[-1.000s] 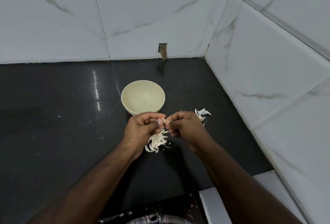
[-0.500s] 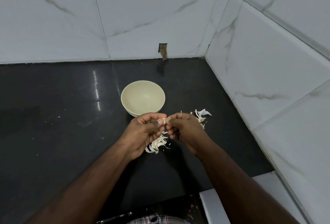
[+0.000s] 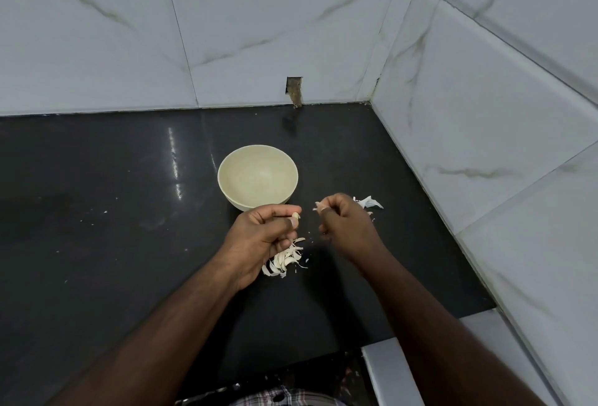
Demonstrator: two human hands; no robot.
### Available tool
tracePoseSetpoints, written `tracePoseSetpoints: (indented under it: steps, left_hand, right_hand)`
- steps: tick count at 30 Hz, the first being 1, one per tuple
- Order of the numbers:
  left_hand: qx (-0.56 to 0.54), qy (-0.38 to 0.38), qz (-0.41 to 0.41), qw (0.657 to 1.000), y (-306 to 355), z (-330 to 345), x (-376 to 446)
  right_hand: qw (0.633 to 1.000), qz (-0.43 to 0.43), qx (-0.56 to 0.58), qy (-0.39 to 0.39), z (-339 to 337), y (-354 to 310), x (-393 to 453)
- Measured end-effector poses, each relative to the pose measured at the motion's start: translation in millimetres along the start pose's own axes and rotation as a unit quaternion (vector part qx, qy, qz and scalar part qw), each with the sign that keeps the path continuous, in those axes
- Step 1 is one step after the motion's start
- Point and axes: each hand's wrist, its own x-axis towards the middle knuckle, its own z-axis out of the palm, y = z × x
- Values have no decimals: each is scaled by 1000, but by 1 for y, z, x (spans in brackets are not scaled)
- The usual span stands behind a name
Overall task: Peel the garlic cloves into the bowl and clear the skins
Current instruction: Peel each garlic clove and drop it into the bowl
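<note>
The left hand pinches a garlic clove between thumb and forefinger, the other fingers curled beneath. The right hand, a short gap to its right, pinches a scrap of skin at its fingertips, the remaining fingers folded in. The two hands are apart, not touching.

The bowl stands on the dark counter just beyond the left hand, its near rim hidden by the knuckles. No cloves are visible in the part of the bowl that shows. A heap of skins lies on the counter directly below the left hand, and a smaller heap lies just beyond the right hand.

Step in hand: stripping skin from the held clove (the clove looks largely bare, though its far side is hidden). The next move calls for checking the clove for remaining skin, then carrying the left hand forward over the bowl and releasing the clove into it. The right hand must drop its scrap onto a heap, not into the bowl. Clearing the skins is not yet done.
</note>
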Motion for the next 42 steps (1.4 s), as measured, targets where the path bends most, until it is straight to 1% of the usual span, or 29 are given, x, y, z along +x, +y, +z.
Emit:
tracePoseSetpoints:
  steps: [2, 6, 8, 10, 12, 13, 15, 17, 19, 23, 27, 33, 39, 42]
  left_hand:
    - [8, 6, -2, 1000, 0, -1, 0]
    - [34, 11, 2, 999, -1, -1, 0]
    - [45, 14, 10, 999, -2, -1, 0]
    - [52, 17, 18, 998, -3, 0, 1]
    - [62, 25, 28, 997, -4, 1, 1]
    - [70, 29, 36, 996, -4, 2, 1]
    - [85, 35, 52, 994, -4, 3, 1]
    - [96, 39, 64, 993, -4, 3, 1]
    - [111, 46, 70, 990, -4, 4, 2]
    - [135, 48, 79, 986, -3, 2, 1]
    - [109, 33, 78, 990, -1, 2, -2]
    - [63, 22, 61, 996, 1, 2, -4]
    - [21, 13, 48, 999, 0, -1, -3]
    - [33, 15, 61, 997, -1, -1, -3]
  right_hand:
    - [999, -8, -20, 27, -12, 0, 4]
    - [981, -56, -166, 80, -31, 7, 8]
    - [974, -56, -206, 71, -34, 12, 11]
    - [968, -45, -245, 38, -35, 15, 12]
    - [961, -61, -268, 20, -33, 15, 11]
    - [960, -78, -267, 21, -31, 13, 9]
    - [973, -105, -207, 14, -26, 6, 3]
    - [983, -107, -141, -42, -19, -1, -1]
    - [981, -112, -141, -78, -12, -2, -4]
    - [979, -109, -146, -89, -5, 3, -2]
    - [980, -114, -131, -93, -2, 4, -3]
    - [988, -98, -51, -111, 0, 4, -4]
    - [988, -56, 67, -131, -3, -4, -10]
    - [990, -58, 54, -118, -4, -4, -10]
